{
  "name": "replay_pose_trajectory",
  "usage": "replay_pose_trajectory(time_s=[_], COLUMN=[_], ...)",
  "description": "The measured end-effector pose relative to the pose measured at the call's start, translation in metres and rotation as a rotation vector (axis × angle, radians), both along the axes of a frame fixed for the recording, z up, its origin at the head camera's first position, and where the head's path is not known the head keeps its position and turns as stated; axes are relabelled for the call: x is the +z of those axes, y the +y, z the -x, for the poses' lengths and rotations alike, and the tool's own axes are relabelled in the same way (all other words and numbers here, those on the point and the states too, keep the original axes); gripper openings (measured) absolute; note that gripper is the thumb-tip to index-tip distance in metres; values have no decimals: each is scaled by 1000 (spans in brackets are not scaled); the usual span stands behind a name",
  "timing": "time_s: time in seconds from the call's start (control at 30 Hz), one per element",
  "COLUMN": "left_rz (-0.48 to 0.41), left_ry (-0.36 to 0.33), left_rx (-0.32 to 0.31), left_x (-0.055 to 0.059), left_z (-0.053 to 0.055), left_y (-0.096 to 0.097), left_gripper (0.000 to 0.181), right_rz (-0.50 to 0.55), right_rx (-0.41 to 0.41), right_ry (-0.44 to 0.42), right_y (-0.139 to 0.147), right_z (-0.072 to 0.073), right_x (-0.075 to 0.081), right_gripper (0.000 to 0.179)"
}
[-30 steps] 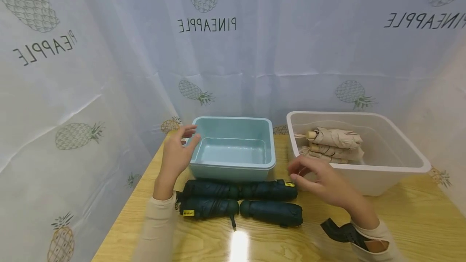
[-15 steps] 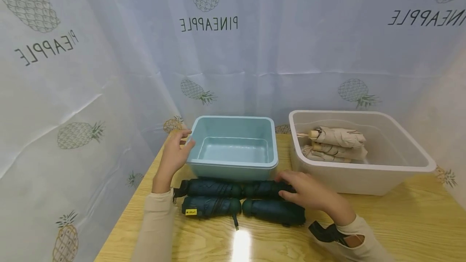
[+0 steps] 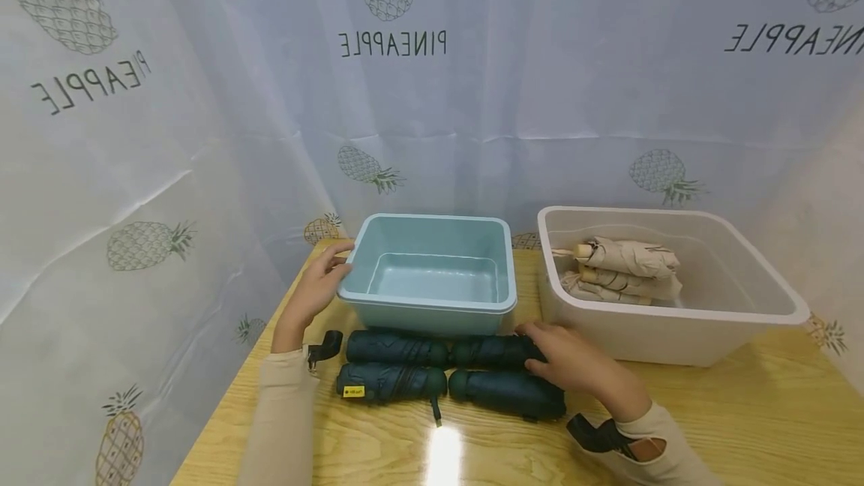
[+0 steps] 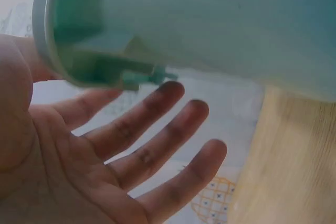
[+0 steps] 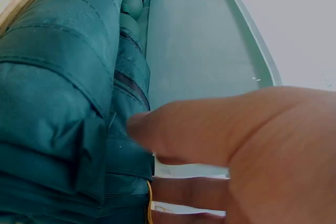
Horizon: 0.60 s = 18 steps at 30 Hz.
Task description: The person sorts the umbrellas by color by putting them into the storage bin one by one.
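Observation:
Four-sided and light blue, a plastic bin (image 3: 432,304) stands on the table. My left hand (image 3: 314,285) is at its left rim; in the left wrist view the fingers (image 4: 152,114) are spread, nearly straight, beside the rim. Dark green folded umbrellas lie in two rows before the bin. My right hand (image 3: 574,358) holds the back right umbrella (image 3: 489,352), thumb on the near side, other fingers on the bin side and partly hidden. Close to it are the front right umbrella (image 3: 506,393), the front left one (image 3: 391,382) and the back left one (image 3: 394,349).
A larger whitish bin (image 3: 634,332) stands at the right, with several beige folded umbrellas (image 3: 628,257) inside. The table (image 3: 378,448) is wooden, with a bright reflection near the front. A pineapple-print curtain (image 3: 472,111) hangs behind.
My right hand has come down and left from beside the whitish bin onto the back right umbrella. My left hand has drawn slightly left and lower along the blue bin's rim.

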State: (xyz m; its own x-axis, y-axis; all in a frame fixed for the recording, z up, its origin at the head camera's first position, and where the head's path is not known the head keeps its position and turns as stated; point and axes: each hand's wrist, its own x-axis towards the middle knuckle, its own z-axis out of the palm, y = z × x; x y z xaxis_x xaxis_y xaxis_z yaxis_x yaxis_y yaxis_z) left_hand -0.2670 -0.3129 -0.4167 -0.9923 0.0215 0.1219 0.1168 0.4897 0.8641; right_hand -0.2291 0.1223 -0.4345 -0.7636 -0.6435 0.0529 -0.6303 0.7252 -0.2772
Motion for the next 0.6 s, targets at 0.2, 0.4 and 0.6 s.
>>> replay_pose_trajectory(time_s=[0.2,0.4,0.6], left_rz=[-141,-212,-220], left_ry=[-42,-84,-103], left_rx=[-95,-178,-197], left_x=[-6,-11,-13], left_z=[0,-3,-4], left_y=[-12,-20,-25], left_gripper=[49,54,57], right_rz=[-64,-64,-30], right_rx=[17,33,14], right_ry=[32,7,-38], right_y=[0,2,2], right_z=[-1,2,3], right_x=[-6,-12,-13], right_gripper=[54,52,48])
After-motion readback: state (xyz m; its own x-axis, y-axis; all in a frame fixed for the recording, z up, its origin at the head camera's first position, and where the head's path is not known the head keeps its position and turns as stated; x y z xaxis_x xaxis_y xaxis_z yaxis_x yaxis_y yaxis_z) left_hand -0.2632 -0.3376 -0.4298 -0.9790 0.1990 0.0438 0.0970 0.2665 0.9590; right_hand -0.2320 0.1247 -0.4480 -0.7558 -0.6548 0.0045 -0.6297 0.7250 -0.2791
